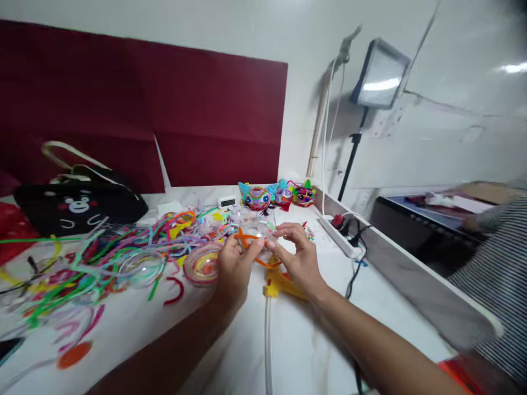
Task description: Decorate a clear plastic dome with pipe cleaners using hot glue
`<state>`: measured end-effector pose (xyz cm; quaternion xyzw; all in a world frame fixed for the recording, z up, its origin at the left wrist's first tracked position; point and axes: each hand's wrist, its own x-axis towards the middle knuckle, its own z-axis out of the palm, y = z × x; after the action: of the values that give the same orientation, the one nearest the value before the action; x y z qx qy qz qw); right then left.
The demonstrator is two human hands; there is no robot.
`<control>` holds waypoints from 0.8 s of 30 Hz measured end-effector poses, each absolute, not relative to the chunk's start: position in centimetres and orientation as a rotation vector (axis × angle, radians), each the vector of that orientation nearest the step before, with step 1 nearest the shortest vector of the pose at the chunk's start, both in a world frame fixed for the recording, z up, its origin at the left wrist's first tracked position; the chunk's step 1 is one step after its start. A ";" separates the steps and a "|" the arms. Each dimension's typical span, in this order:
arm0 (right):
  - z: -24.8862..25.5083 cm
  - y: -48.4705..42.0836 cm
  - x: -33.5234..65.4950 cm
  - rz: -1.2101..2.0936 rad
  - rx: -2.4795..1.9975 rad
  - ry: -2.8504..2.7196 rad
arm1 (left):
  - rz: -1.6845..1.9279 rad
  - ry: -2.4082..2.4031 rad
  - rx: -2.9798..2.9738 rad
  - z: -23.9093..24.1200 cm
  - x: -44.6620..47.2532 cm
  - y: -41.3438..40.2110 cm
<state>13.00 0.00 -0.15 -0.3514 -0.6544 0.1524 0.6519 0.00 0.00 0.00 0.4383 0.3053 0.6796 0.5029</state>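
Note:
My left hand (pixel 235 267) is closed, thumb and fingers pinching an orange pipe cleaner (pixel 247 237) against a clear plastic piece (pixel 263 227). My right hand (pixel 300 258) pinches the right edge of the same clear piece, its other fingers curled above. Glare and blur hide the clear piece's exact shape. A loop of the orange pipe cleaner hangs below the fingertips. Beneath my right hand lies a yellow glue gun (pixel 284 285), a long translucent glue stick (pixel 268 340) jutting from its back toward me. A round coil of pale strands (pixel 201 264) rests beside my left hand.
Tangled colored pipe cleaners (pixel 102 263) cover the table's left side. Several colorful animal-face ornaments (pixel 257 197) stand at the back near a small digital clock (pixel 227 202). A black bag (pixel 78 203) sits back left. A power strip (pixel 341 237) runs along the right ledge; a person's striped sleeve (pixel 494 263) shows beyond.

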 end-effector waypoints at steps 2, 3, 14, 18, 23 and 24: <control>-0.1 -0.2 12.9 0.309 -0.781 -1.501 | 1.639 0.750 1.052 -0.2 0.0 0.0; -0.1 -0.3 12.8 0.298 -0.776 -1.504 | 1.637 0.753 1.049 -0.2 0.0 0.0; -0.6 -0.6 12.2 0.349 -0.756 -1.417 | 1.609 0.716 1.042 0.1 0.4 -0.9; -0.8 -0.5 12.1 0.393 -0.757 -1.390 | 1.620 0.703 1.067 0.0 0.4 -0.9; -0.9 -0.5 12.1 0.426 -0.766 -1.363 | 1.637 0.702 1.121 -0.3 0.3 -1.0; -0.9 -0.6 12.0 0.425 -0.772 -1.361 | 1.636 0.698 1.122 -0.3 0.2 -1.0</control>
<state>12.05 -0.56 -0.92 -0.3449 -0.6086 0.1900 0.6889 0.25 -1.03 -0.27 0.4630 0.2883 0.6754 0.4964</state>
